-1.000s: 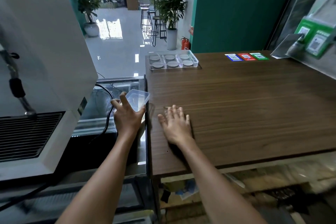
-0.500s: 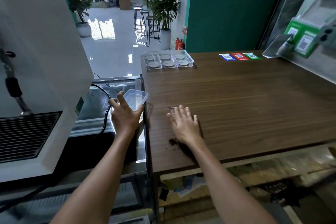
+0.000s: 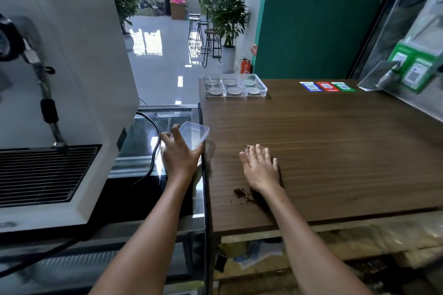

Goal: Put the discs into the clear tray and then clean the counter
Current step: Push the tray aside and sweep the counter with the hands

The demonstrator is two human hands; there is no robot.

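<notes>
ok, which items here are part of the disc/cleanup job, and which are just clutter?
Job:
clear tray holding the discs
dark crumbs on the counter
small clear container, gripped by left hand
right hand, flat on the counter

Lying about:
QR stickers
coffee machine
black cable
potted plant

I count six discs (image 3: 234,87) in one clear tray (image 3: 263,86), three coloured cards (image 3: 326,86), one small plastic box (image 3: 193,134), and two hands (image 3: 180,158) in my feed.
</notes>
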